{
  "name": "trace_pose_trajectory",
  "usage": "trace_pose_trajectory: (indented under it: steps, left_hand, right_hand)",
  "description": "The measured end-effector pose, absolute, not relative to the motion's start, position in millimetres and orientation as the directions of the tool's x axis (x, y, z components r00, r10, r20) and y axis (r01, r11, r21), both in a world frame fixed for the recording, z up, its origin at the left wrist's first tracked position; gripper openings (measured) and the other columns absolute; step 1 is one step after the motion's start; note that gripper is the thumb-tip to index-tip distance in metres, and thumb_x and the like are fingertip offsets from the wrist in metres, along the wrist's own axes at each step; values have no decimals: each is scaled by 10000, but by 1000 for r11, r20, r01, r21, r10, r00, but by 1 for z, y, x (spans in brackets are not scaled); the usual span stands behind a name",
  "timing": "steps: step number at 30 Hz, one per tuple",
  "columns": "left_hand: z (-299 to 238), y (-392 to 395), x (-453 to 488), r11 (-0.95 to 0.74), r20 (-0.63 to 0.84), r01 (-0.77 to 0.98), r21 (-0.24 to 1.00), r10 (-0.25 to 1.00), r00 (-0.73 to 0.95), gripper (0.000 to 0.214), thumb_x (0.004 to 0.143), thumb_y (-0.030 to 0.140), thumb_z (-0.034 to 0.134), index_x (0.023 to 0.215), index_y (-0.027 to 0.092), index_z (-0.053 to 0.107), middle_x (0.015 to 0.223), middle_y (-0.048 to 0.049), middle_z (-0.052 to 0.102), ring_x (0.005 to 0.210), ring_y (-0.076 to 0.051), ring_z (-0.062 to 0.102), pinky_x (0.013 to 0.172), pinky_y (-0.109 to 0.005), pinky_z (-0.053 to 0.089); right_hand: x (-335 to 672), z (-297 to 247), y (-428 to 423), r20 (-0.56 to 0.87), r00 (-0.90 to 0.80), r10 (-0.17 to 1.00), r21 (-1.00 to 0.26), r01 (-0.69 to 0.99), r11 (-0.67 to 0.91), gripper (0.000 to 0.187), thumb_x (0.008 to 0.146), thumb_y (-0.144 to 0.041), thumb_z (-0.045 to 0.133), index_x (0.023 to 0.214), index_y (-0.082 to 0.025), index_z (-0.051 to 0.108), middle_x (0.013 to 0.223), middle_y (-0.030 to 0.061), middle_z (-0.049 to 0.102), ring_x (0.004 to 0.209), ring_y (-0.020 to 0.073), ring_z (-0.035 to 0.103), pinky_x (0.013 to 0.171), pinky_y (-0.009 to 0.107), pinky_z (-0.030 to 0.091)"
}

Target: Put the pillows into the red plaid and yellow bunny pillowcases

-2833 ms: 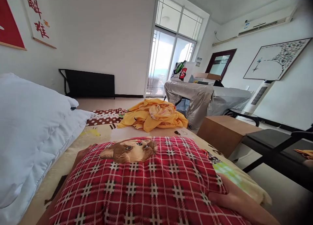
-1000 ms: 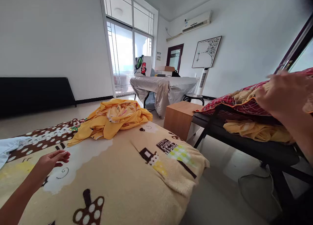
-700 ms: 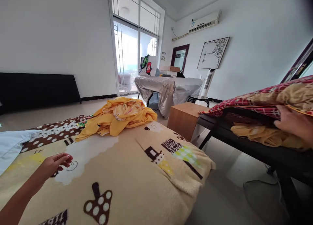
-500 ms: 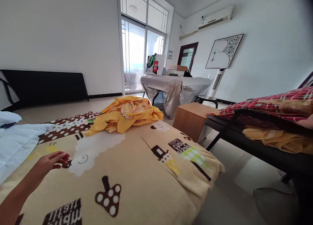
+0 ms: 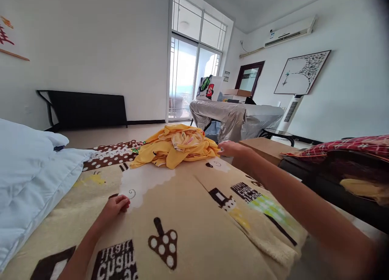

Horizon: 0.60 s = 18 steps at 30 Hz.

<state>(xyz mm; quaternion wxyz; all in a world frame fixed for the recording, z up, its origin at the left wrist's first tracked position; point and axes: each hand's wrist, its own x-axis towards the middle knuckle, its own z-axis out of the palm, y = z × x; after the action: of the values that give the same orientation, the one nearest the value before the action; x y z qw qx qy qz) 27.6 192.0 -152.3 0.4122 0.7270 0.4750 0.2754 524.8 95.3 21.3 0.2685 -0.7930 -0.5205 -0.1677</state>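
A bunched-up yellow printed cloth (image 5: 164,148) lies in a heap at the far end of the patterned blanket (image 5: 197,227). My right hand (image 5: 231,148) reaches across to the heap's right edge, its fingers bent together on the yellow fabric; the fingertips are partly hidden. Low over the blanket, left of the middle, is my left hand (image 5: 117,206). Its fingers are curled in, with nothing visible in them. The blanket lies spread out, with brown, white and green prints and a fold along its right side.
White-blue bedding (image 5: 33,170) is piled at the left. To the right stand a brown box (image 5: 264,147) and a black chair (image 5: 304,172) bearing red plaid fabric (image 5: 343,150). Behind are a table with a silvery cover (image 5: 234,114) and a black folded panel (image 5: 88,110).
My right hand has come across from the right edge to the yellow cloth. My left hand has shifted right over the blanket, fingers more curled. The view has turned left.
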Motion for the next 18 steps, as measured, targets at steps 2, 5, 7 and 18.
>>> trace_pose_trajectory:
  steps: [2, 5, 7, 18]
  left_hand:
    - [-164, 190, 34, -299, 60, 559, 773, 913, 404, 327, 719, 484, 461, 604, 185, 531, 633, -71, 603, 649, -222, 573, 649, -324, 427]
    - [-176, 186, 42, -394, 142, 671, 628, 906, 399, 218, 807, 322, 408, 700, 184, 538, 801, -98, 641, 782, -234, 577, 744, -335, 400]
    - [-179, 184, 45, -426, 166, 720, 548, 899, 405, 206, 852, 259, 380, 764, 179, 548, 882, -106, 643, 857, -229, 582, 779, -323, 391]
    - [-179, 190, 48, -442, 127, 810, 385, 895, 428, 241, 917, 229, 352, 848, 180, 577, 913, -86, 671, 874, -206, 630, 741, -295, 401]
  right_hand:
    - [480, 1, 139, 362, 271, 892, -257, 949, -184, 227, 920, -338, 576, 964, -122, 629, 929, 38, 645, 812, 121, 619, 764, 307, 534]
    - [428, -23, 186, 226, 135, 965, -301, 952, -63, 259, 904, -332, 597, 1053, -122, 620, 1070, 60, 626, 952, 171, 612, 848, 369, 520]
    - [406, -34, 208, 214, 116, 970, -335, 941, -39, 275, 905, -319, 594, 1106, -133, 605, 1179, 82, 589, 1060, 199, 577, 917, 414, 489]
    - [369, -33, 254, 373, 309, 875, -719, 693, 62, 283, 913, -376, 568, 1028, -124, 625, 1061, 67, 632, 964, 178, 604, 864, 378, 499]
